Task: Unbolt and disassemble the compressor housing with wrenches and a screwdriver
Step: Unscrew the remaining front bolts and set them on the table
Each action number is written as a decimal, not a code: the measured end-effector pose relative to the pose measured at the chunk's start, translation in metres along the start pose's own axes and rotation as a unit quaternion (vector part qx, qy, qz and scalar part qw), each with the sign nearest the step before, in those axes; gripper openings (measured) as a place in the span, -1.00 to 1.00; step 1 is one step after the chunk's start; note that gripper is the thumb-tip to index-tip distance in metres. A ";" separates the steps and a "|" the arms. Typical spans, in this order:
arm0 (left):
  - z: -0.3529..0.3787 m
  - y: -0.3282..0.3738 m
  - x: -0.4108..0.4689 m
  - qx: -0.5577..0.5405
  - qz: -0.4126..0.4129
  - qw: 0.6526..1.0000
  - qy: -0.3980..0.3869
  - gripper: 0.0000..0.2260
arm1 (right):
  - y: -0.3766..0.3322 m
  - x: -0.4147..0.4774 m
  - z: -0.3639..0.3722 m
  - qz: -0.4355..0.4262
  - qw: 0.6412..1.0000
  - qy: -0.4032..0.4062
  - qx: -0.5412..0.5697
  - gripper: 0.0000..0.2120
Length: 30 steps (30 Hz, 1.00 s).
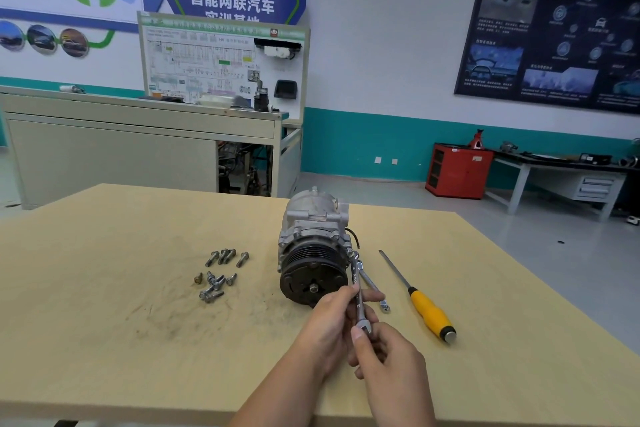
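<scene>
A grey metal compressor (313,239) lies on the wooden table (138,340), its black pulley facing me. A steel wrench (356,282) reaches up to a bolt at the housing's right flange. My left hand (332,326) grips the wrench around its middle. My right hand (388,360) pinches the wrench's near end between thumb and fingers. A second wrench (374,288) lies on the table just right of the first. A screwdriver with a yellow handle (429,310) lies further right.
Several loose bolts (218,274) lie in two small groups on the table left of the compressor. A grey workbench with a training board (221,66) stands behind the table. A red cabinet (459,170) stands at the far right wall.
</scene>
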<state>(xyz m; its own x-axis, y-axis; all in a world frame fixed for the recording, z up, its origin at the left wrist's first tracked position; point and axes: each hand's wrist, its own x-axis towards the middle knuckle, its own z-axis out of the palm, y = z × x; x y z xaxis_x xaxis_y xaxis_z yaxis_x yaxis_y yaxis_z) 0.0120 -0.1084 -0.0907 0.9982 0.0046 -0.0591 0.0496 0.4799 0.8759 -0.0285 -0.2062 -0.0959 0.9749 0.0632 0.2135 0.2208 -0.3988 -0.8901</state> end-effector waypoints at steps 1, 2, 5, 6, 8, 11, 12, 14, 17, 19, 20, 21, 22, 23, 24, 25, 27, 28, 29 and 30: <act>0.001 0.000 0.000 0.006 0.000 1.000 0.006 -0.53 | 0.001 0.000 0.001 0.001 1.000 -0.001 -0.007 -0.79; 0.001 0.000 -0.001 0.011 0.001 1.000 0.011 -0.52 | 0.002 -0.001 0.001 0.001 1.000 -0.002 -0.013 -0.80; 0.003 0.001 -0.001 0.023 -0.002 0.999 0.022 -0.50 | 0.004 0.000 0.003 -0.001 1.000 -0.006 -0.031 -0.81; 0.003 0.001 -0.001 0.026 -0.003 0.999 0.023 -0.49 | 0.004 0.000 0.003 -0.003 0.999 -0.005 -0.036 -0.81; 0.003 0.001 -0.001 0.025 -0.009 0.999 0.024 -0.49 | 0.006 -0.001 0.003 -0.013 0.999 0.005 -0.047 -0.81; 0.002 0.000 -0.001 0.016 -0.018 1.000 0.018 -0.50 | 0.006 -0.002 0.003 -0.047 0.994 0.014 -0.098 -0.79; 0.002 0.000 -0.001 0.014 -0.019 1.000 0.015 -0.50 | 0.005 -0.002 0.003 -0.061 0.990 0.011 -0.127 -0.80; 0.002 -0.001 0.000 0.014 -0.019 1.000 0.013 -0.51 | 0.003 -0.004 0.003 -0.088 0.980 0.009 -0.176 -0.87; 0.002 -0.001 0.000 0.021 -0.014 1.000 0.015 -0.54 | 0.003 -0.004 0.002 -0.111 0.974 0.011 -0.199 -0.95; 0.002 -0.002 -0.001 0.026 -0.011 0.999 0.018 -0.55 | 0.004 -0.004 0.002 -0.119 0.970 0.009 -0.213 -0.96; 0.002 -0.002 -0.001 0.029 -0.011 0.999 0.020 -0.55 | 0.005 -0.004 0.002 -0.123 0.967 0.007 -0.221 -0.95; 0.002 -0.002 -0.002 0.033 -0.011 0.999 0.022 -0.55 | 0.006 -0.004 0.002 -0.127 0.965 0.006 -0.230 -0.95; 0.003 -0.002 -0.002 0.037 -0.011 0.999 0.026 -0.54 | 0.007 -0.004 0.002 -0.130 0.963 0.006 -0.235 -0.96; 0.003 -0.002 -0.002 0.040 -0.012 0.999 0.030 -0.54 | 0.008 -0.003 0.002 -0.132 0.962 0.006 -0.238 -0.95; 0.003 -0.002 -0.002 0.042 -0.012 0.998 0.034 -0.55 | 0.010 -0.003 0.003 -0.134 0.962 0.006 -0.239 -0.95; 0.004 -0.001 -0.002 0.045 -0.012 0.998 0.037 -0.55 | 0.012 -0.002 0.003 -0.135 0.961 0.007 -0.240 -0.93; 0.004 -0.001 -0.002 0.049 -0.014 0.998 0.041 -0.55 | 0.015 -0.001 0.004 -0.137 0.960 0.010 -0.243 -0.89; 0.004 -0.001 -0.002 0.051 -0.015 0.998 0.042 -0.55 | 0.016 0.000 0.004 -0.137 0.960 0.011 -0.243 -0.87; 0.004 -0.002 -0.002 0.053 -0.015 0.998 0.043 -0.54 | 0.017 0.000 0.005 -0.138 0.960 0.011 -0.245 -0.86; 0.004 -0.002 -0.002 0.056 -0.016 0.997 0.045 -0.53 | 0.019 0.001 0.006 -0.139 0.959 0.012 -0.247 -0.85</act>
<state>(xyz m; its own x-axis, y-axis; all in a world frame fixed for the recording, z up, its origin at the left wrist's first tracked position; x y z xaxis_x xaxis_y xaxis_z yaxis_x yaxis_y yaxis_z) 0.0105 -0.1129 -0.0904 0.9893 0.0725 -0.1265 0.0899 0.3801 0.9206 -0.0235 -0.2085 -0.1144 0.8780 0.2113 0.4296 0.4257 -0.7552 -0.4985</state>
